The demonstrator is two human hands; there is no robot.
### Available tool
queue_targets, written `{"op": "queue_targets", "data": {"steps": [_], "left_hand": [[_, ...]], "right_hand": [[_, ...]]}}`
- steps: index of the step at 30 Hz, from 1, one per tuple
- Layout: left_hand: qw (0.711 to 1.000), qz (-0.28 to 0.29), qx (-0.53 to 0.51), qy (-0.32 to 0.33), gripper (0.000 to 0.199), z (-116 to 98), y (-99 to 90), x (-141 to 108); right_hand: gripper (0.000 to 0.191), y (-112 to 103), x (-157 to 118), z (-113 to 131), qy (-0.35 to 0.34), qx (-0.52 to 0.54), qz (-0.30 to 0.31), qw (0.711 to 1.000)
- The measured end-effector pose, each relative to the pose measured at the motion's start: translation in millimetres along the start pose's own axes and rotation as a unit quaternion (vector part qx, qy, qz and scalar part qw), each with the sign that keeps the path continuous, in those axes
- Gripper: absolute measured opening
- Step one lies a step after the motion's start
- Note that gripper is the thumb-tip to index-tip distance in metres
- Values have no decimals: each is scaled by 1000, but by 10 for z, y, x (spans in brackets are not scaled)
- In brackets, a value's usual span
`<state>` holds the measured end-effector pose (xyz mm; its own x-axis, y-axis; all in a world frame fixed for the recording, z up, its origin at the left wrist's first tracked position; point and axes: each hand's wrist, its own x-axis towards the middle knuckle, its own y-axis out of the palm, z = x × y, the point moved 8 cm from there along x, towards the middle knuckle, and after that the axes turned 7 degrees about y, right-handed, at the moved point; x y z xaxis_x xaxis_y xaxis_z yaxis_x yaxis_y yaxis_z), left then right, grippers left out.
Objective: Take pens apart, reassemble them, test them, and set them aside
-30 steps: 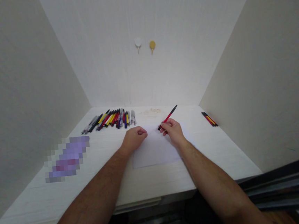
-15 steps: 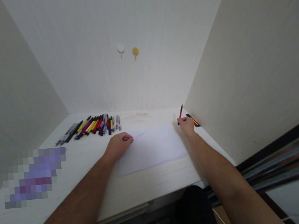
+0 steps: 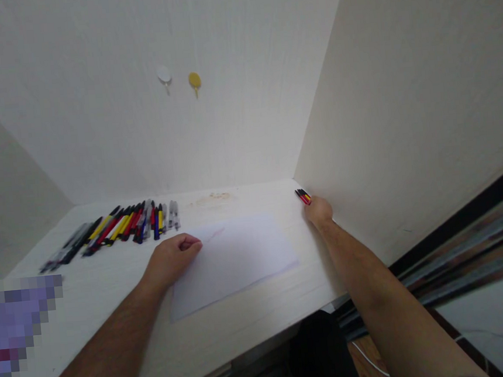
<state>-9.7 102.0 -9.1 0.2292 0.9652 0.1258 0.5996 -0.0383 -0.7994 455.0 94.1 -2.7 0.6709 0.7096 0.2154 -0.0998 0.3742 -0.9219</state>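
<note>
A white sheet of paper (image 3: 236, 266) lies on the white table (image 3: 263, 316), with a faint reddish line near its upper left. My left hand (image 3: 172, 259) rests at the sheet's left edge, its fingers curled together; whether anything is between them is hidden. To the right of the paper, by the side wall, my right hand (image 3: 320, 210) closes around a red pen (image 3: 306, 200), beside black and yellow pens whose tips point away from me. The hand hides the lower parts of these pens.
A long row of pens (image 3: 123, 226) in several colours lies at the back left. A pixelated purple item (image 3: 16, 320) is at the far left. Two hooks, one white (image 3: 164, 74) and one yellow (image 3: 195, 80), are on the back wall. Walls enclose both sides.
My right hand has moved right with the red pen, which was upright and now lies low beside the other pens. The view has turned right. My left hand stays at the paper.
</note>
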Motion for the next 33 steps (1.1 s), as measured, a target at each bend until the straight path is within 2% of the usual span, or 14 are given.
{"op": "queue_targets", "data": {"steps": [13, 33], "left_hand": [[1000, 8, 9, -7, 32, 1, -15, -18], [1000, -2, 3, -9, 31, 20, 0, 6]], "right_hand": [[27, 47, 62, -25, 11, -41, 14, 999], [29, 109, 97, -79, 35, -43, -15, 998]]}}
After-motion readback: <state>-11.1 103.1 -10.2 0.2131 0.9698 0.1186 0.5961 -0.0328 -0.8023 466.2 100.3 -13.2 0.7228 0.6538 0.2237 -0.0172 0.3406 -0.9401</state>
